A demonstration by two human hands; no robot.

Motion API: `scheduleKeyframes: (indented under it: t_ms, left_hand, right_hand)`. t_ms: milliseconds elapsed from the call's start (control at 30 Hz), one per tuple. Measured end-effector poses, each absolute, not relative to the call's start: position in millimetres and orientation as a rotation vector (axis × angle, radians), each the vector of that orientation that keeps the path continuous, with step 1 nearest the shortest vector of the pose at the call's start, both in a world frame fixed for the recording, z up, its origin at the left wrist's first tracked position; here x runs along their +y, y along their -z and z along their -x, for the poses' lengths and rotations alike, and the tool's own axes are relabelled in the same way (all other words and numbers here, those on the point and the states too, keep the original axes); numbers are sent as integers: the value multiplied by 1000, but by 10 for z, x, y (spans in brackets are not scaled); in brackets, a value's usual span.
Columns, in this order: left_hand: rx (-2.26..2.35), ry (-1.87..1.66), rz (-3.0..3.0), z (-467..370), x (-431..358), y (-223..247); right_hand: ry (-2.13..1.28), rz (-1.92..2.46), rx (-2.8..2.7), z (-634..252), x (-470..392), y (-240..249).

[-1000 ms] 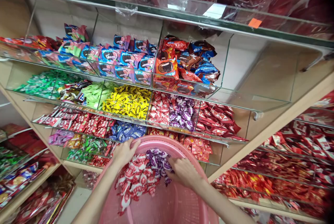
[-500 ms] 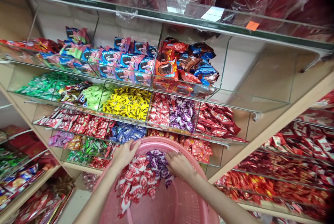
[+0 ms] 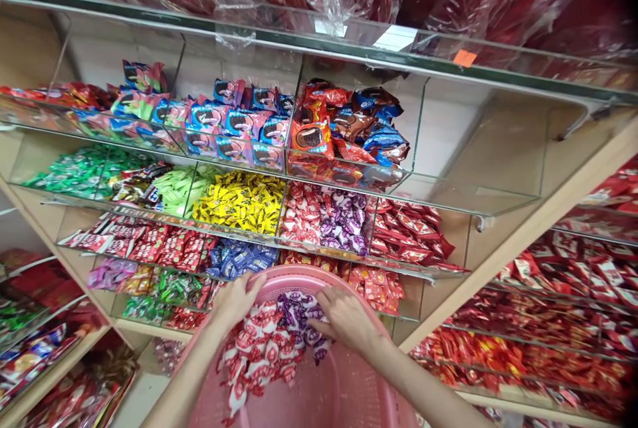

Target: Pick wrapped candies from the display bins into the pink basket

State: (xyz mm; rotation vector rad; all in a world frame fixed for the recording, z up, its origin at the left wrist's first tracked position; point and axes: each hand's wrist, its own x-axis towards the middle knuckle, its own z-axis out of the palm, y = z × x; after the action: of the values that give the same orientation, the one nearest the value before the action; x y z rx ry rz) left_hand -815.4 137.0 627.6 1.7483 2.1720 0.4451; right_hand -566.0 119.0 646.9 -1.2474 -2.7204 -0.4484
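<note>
A pink plastic basket [image 3: 319, 401] stands tilted in front of me, its far rim near the lower shelves. Candies in red-and-white wrappers [image 3: 264, 345] lie heaped inside on the left, with purple-and-white wrapped candies [image 3: 299, 312] beside them. My left hand [image 3: 238, 298] is closed over the basket's far left rim. Inside the basket, at the right edge of the purple candies, is my right hand [image 3: 346, 318]. Its thumb is apart from its bent fingers, and I see nothing held in it; the fingertips are partly hidden.
Glass-fronted shelves [image 3: 239, 236] hold yellow-wrapped candies [image 3: 239, 202], green-wrapped candies [image 3: 80, 172] and matching red and purple candies [image 3: 343, 222]. Packaged cookies [image 3: 309, 139] fill compartments above. A slanted wooden side panel [image 3: 503, 242] borders more red packets [image 3: 538, 308] at right.
My right hand has drawn slightly back from the purple candies, and its thumb has spread from the fingers. The left hand stays on the rim. The view has shifted slightly.
</note>
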Motion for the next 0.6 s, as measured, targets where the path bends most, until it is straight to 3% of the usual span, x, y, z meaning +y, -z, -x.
scheduleKeyframes:
  t_ms: [233,467,600]
  left_hand:
    - [2195,-456,-1734,8151,1372,-6271]
    - [2195,-446,-1745,8169,1397,-6212]
    - [2189,-452,-1733,8164,1397,-6221]
  right_hand:
    - [599,1349,-2271,5461,1280,-7077]
    - [840,1594,-2012,5180,1486,-7219]
    - [783,1859,-2086,5288,1588,-7377]
